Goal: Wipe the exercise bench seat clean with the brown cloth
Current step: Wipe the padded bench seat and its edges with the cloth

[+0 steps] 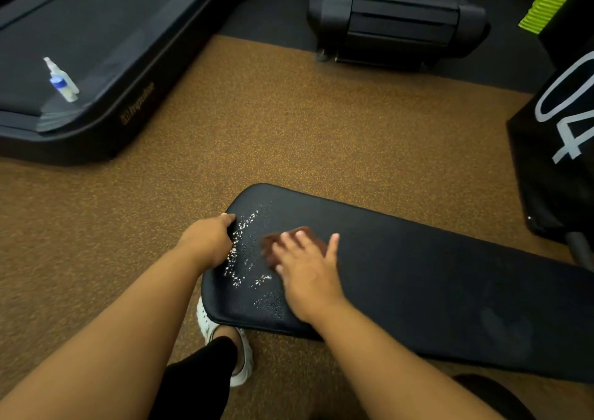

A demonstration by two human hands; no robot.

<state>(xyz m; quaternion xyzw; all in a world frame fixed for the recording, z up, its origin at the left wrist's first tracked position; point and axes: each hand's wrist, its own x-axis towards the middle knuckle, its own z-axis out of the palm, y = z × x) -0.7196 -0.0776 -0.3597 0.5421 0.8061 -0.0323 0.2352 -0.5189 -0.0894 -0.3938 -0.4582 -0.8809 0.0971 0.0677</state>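
My right hand (305, 268) lies flat, fingers straight, pressing the brown cloth (291, 242) onto the black bench seat (418, 278) near its rounded end, while my left hand (209, 239) curls round the seat's edge to steady it. White droplets (239, 242) glisten just beside the cloth, between my hands. The risk, as I judge it, is that the small cloth slides out from under my flat palm, or that I push the wet toward the edge and onto my left fingers instead of lifting it. The one container is a spray bottle (62, 80) standing on the treadmill (106, 49) deck, well apart; it looks to hold clear liquid, level unclear
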